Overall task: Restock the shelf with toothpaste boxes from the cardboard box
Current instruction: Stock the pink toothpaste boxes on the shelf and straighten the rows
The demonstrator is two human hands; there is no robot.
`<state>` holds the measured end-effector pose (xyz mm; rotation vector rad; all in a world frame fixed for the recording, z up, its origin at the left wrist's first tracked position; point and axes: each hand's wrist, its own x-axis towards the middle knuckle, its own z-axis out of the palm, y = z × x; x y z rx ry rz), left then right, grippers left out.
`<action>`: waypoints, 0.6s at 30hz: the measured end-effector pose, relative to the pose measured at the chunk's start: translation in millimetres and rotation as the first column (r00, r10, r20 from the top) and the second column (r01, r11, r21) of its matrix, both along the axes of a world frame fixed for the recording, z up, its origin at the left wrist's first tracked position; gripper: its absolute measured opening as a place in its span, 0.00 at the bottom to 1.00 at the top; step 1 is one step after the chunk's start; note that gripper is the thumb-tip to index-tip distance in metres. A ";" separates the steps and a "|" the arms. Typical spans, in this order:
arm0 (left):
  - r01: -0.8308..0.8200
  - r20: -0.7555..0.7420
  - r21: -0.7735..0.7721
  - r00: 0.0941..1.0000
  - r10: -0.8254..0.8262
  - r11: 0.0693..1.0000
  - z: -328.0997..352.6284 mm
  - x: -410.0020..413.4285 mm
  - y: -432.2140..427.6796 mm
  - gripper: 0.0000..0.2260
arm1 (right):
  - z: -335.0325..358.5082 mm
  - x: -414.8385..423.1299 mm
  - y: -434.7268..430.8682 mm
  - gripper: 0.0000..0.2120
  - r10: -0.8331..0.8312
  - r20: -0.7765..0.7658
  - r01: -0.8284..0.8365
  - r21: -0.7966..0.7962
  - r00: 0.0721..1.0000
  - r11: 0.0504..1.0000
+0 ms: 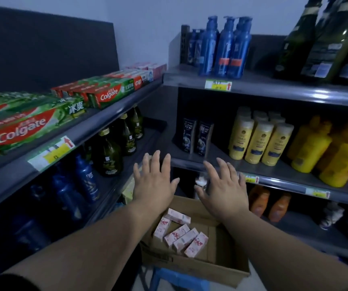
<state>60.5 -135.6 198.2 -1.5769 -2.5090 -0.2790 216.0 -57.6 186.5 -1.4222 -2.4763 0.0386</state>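
Both hands were out in front, palms down, above the far end of the cardboard box (192, 267). L hand (155, 181) had fingers spread & straight, holding nothing; R hand (221, 185) the same, fingers fanned, empty. Neither touched the box or its contents. The box sat open on a blue stool (169, 280), btwn the two forearms, w/ several pink toothpaste boxes (181, 234) lying loose inside on its L side, some tilted. Top L shelf (106, 114) carried green/red Colgate boxes (22, 127) in rows, plus a few pink boxes at its far end (158, 70). Below that shelf stood dark green bottles (108, 156) & blue bottles (85, 179). R-side shelving held blue pump bottles (225, 49) up top, yellow bottles (259, 139) on the middle level.
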 end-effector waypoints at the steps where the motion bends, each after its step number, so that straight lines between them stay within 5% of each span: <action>1: 0.001 0.004 -0.023 1.000 -0.001 1.000 -9.3 -7.2 8.8 0.31 | -9.3 -5.3 9.6 0.34 -0.012 0.013 0.012 -0.018 1.000 1.000; 18: 0.043 0.327 -0.346 0.942 0.077 0.937 -271.4 -15.0 66.6 0.31 | -270.8 13.4 109.5 0.32 0.119 0.256 0.028 -0.506 0.959 0.862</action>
